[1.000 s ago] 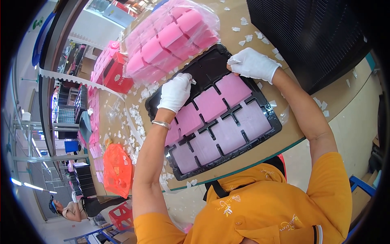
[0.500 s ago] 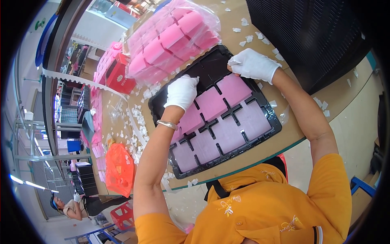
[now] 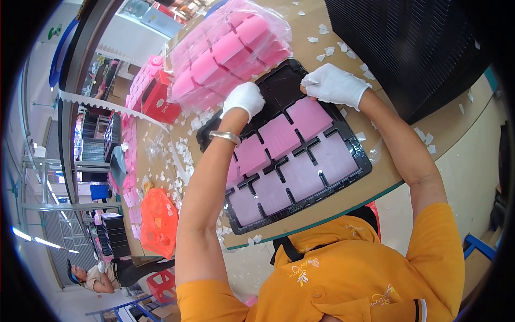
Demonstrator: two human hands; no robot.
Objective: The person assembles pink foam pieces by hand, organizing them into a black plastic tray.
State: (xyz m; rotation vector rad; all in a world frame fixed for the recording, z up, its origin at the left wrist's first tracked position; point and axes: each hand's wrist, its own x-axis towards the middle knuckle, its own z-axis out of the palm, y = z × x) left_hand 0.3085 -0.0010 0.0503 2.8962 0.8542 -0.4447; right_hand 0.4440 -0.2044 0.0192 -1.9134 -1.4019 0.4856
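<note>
A black plastic tray [image 3: 360, 145] with moulded compartments lies slanted in front of me. Pink rectangular pads [image 3: 279, 137] fill its middle row, and paler pink ones [image 3: 303, 174] the row nearest me. The far row shows bare black where my hands do not cover it. My left hand [image 3: 244, 100], in a white glove, is over the far left of the tray beside the bagged pads; its fingers are hidden behind its back. My white-gloved right hand [image 3: 335, 85] is closed at the far right of the tray, fingertips pinched; what they hold, if anything, is too small to make out.
Pink pads in clear plastic [image 3: 230, 51] stand behind the tray. A tall stack of black trays [image 3: 402, 53] stands at the far right. White paper scraps [image 3: 179, 147] litter the table. An orange bag [image 3: 158, 222] and a red box [image 3: 161, 102] lie left; another person [image 3: 102, 273] is beyond.
My left hand has moved away from me, toward the bagged pads. My right hand has stayed nearly still. The other person has shifted slightly.
</note>
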